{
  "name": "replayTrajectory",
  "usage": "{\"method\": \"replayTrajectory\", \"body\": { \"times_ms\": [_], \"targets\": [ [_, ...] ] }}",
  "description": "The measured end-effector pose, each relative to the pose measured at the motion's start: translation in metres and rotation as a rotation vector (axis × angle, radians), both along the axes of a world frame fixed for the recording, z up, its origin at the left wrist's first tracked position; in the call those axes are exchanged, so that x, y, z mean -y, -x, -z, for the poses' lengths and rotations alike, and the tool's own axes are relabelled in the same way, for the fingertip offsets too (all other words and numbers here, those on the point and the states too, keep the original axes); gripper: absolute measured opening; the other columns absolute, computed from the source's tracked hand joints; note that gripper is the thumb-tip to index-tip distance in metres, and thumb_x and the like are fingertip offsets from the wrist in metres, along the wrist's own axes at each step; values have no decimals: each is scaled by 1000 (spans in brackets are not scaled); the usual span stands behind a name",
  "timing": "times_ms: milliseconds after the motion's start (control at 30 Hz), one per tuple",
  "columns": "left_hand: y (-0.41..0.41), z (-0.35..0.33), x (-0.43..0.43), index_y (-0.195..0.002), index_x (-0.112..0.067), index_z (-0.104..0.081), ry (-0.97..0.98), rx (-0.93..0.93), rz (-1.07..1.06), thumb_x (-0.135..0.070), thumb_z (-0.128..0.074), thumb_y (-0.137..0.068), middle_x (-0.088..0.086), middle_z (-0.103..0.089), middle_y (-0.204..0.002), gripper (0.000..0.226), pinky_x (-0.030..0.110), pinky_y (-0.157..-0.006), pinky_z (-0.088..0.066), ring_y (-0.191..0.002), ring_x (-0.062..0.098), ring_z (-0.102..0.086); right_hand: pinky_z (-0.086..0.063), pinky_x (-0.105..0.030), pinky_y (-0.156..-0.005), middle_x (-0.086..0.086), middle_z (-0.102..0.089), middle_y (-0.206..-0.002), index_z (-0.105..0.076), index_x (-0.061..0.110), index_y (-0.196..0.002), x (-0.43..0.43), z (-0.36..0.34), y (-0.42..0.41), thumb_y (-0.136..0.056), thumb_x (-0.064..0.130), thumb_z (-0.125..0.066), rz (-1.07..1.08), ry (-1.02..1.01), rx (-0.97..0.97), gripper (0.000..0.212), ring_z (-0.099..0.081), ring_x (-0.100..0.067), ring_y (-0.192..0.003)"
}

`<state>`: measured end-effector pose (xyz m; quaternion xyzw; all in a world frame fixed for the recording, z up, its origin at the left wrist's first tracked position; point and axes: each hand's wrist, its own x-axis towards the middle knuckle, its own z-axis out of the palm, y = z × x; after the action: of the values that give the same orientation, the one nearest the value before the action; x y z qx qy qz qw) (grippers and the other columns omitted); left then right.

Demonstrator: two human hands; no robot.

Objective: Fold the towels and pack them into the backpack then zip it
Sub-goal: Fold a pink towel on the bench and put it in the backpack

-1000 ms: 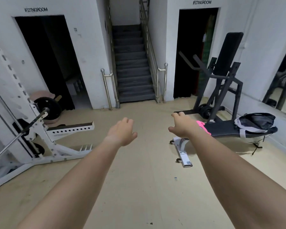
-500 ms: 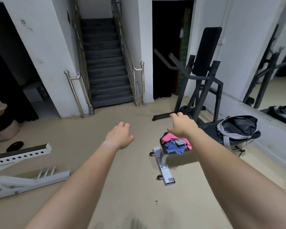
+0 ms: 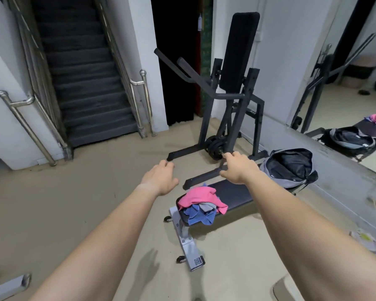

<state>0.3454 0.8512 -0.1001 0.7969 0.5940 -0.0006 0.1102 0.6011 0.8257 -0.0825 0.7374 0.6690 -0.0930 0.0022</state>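
A heap of unfolded towels lies on the near end of a flat black bench (image 3: 237, 193): a pink towel (image 3: 199, 197) on top, a blue one (image 3: 197, 216) and a grey one (image 3: 206, 207) under it. A black and grey backpack (image 3: 291, 165) stands open at the bench's far end. Both my arms reach forward in the air. My left hand (image 3: 160, 179) hovers left of and above the towels, holding nothing, fingers loosely apart. My right hand (image 3: 238, 168) is over the bench between the towels and the backpack, empty too.
A black upright exercise frame (image 3: 232, 92) with weight plates (image 3: 215, 146) stands behind the bench. A staircase (image 3: 85, 83) with steel rails rises at the left. A wall mirror (image 3: 356, 94) on the right reflects the backpack and towels. A white frame piece (image 3: 7, 285) lies at the bottom left.
The view has swung right and come closer to the bench. The towels and backpack now sit larger and nearer the centre. Both hands stay outstretched and empty.
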Motion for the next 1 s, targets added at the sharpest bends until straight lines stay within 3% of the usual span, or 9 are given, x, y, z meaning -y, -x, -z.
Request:
{"method": "replayTrajectory", "body": {
  "times_ms": [467,667,1000],
  "targets": [
    [-176,40,-275,-149,-15,-39,133,20,134,-38,-49,-99,9,-39,-148,56,43,-109,-40,-137,30,-41,-43,-48,-103,-10,-42,-146,-38,19,-148,-261,33,-170,-94,42,-53,122,124,-63,61,-41,-34,-134],
    [-249,67,-361,-149,-16,-39,168,7,45,-40,-50,-98,8,-39,-150,57,43,-108,-41,-136,30,-43,-42,-51,-105,-11,-42,-145,-37,18,-148,-372,64,-246,-94,44,-56,23,178,-48,63,-43,-35,-132],
    [-380,95,-471,-147,-21,-39,297,41,-230,-42,-49,-97,3,-40,-149,56,42,-102,-44,-131,27,-47,-43,-45,-98,-12,-44,-139,-36,19,-147,-541,88,-368,-93,40,-55,-190,274,-30,61,-46,-35,-127]
  ]
}}
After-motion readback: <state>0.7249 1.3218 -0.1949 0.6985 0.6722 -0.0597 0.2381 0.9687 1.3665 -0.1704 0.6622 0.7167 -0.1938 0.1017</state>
